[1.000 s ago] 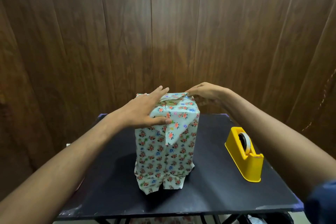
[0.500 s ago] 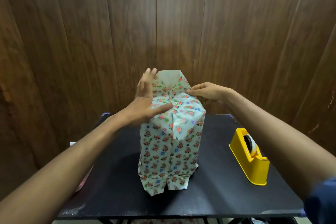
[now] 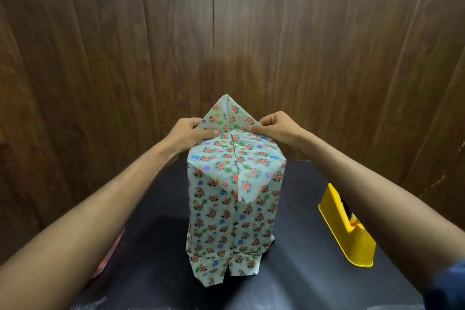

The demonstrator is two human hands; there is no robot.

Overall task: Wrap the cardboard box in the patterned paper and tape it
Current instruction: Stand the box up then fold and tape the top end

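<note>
- A tall upright box wrapped in pale green paper printed with small red, blue and green flowers (image 3: 231, 209) stands in the middle of the black tabletop (image 3: 297, 272), close to the wooden plank wall (image 3: 226, 33); the cardboard itself is fully covered
- On the box's top, a near flap is folded down over the front face into a point, with a vertical seam running down its middle
- A far triangular flap of the same paper (image 3: 226, 118) stands upright above the top edge, its white inner side showing at the peak
- The paper's bottom edge flares loose and crumpled on the table
- The left hand (image 3: 191, 132) pinches the left base corner of the upright flap, thumb on top
- The right hand (image 3: 276, 128) pinches the right base corner likewise
- A yellow plastic tape dispenser (image 3: 344, 229) sits on the table to the right, well apart from the box; a roll sits in it, partly hidden by the right forearm
- No writing can be read
</note>
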